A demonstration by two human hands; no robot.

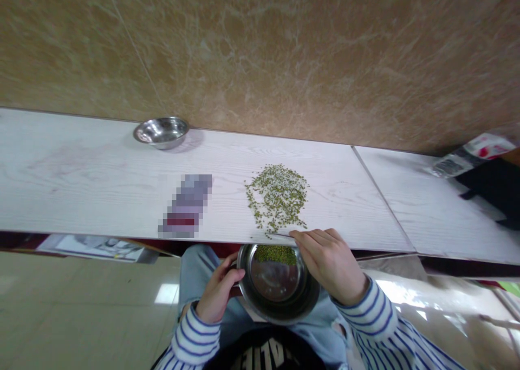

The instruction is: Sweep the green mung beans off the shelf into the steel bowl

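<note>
Grip: left hand [221, 290] closed on pot's [280, 311] side | right hand [328, 259] pinching thin tool [281, 234]

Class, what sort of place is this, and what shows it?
Probably an indoor kitchen or dining area: a white wood-grain counter runs along a marble-patterned wall, with a metal bowl on top.

**Brown wall [260, 50], white counter [89, 191]**

Wall marbled, pale veins, thin slanted seam [132, 38] upper left. Counter wood-grain, runs along wall; joint [382, 196] toward right. Floor [101, 305] pale, glossy tile; bright reflections [167, 293] both sides.
</note>
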